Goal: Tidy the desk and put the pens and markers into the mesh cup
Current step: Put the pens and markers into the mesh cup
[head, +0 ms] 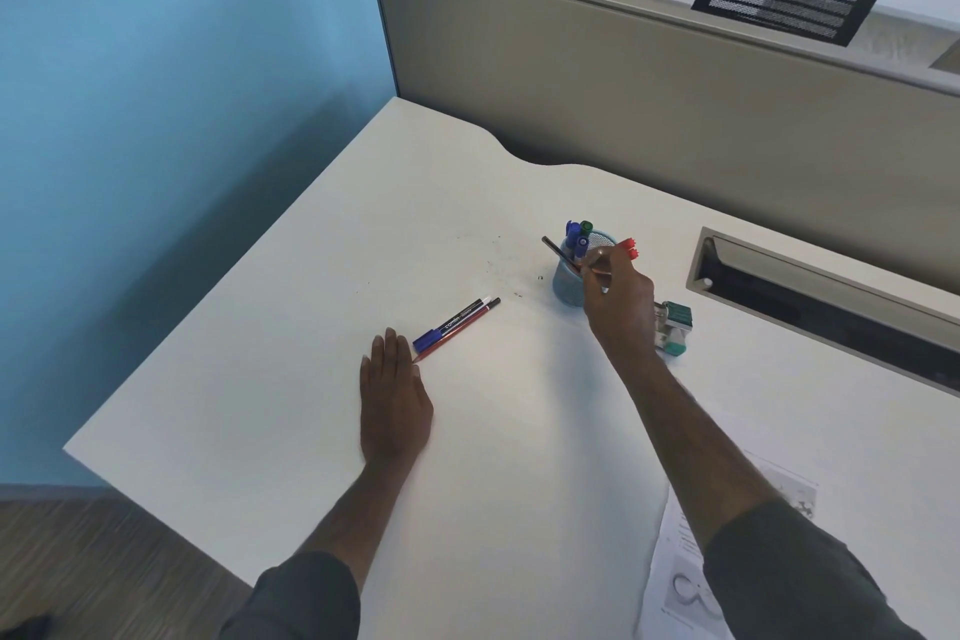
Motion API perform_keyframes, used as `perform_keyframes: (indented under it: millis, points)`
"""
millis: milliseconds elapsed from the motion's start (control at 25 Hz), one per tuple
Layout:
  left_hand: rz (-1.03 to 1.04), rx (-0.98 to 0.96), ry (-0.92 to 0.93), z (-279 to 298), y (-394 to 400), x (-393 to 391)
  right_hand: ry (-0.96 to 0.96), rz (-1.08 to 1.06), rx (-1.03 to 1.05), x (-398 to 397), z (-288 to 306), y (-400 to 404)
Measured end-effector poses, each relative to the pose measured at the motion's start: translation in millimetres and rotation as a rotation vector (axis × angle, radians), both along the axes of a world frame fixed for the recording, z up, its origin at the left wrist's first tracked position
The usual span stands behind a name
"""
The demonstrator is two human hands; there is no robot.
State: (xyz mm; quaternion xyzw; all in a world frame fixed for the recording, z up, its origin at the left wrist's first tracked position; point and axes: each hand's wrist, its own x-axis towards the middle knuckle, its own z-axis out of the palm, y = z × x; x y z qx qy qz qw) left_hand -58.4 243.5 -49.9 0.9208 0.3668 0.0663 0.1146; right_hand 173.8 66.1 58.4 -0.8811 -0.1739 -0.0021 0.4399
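A person's left hand [395, 395] lies flat on the white table [291, 327], palm down and fingers straight, its grip open and holding nothing, toward the table's near left part. Just beyond its fingertips, a blue-capped marker [451, 321] and a red pencil [457, 329] lie side by side on the table, touching along their length, both slanting away toward the far right; the pencil's near tip ends just beside the hand's fingers.

Farther right, a light blue mesh cup [569, 283] stands upright near the middle of the table, well back from the near edge. Blue markers [574, 237] and a green-capped marker [587, 226] stand in it, caps up. The right hand [618, 301] reaches over the cup, its grip closed around a dark pen [558, 252] held at a slant above the cup's rim, together with two red-capped markers [629, 247] whose caps jut out past the fingers on the far side.

Just right of that hand, a green-and-white stapler [674, 327] rests on the table. Beyond it, a recessed cable tray [779, 276] runs along the far right edge, below a grey partition [623, 78]. Printed papers [680, 582] lie at the near right corner, partly under the right forearm's dark sleeve [789, 572].
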Motion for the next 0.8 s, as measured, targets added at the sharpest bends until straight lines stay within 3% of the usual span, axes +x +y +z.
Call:
perform_keyframes:
  millis: [280, 520, 800]
  points:
    - [-0.007, -0.007, -0.016, -1.3, 0.9, 0.2, -0.001, -0.016, 0.002, -7.3, 9.9, -0.1]
    - [-0.002, -0.007, -0.013, -3.3, 1.2, 0.8, -0.312, -0.037, 0.032, -24.2, 33.5, 7.9]
    - [0.0, -0.009, -0.014, -3.5, 1.4, 0.7, -0.385, 0.076, 0.062, -42.1, 33.5, 38.6]
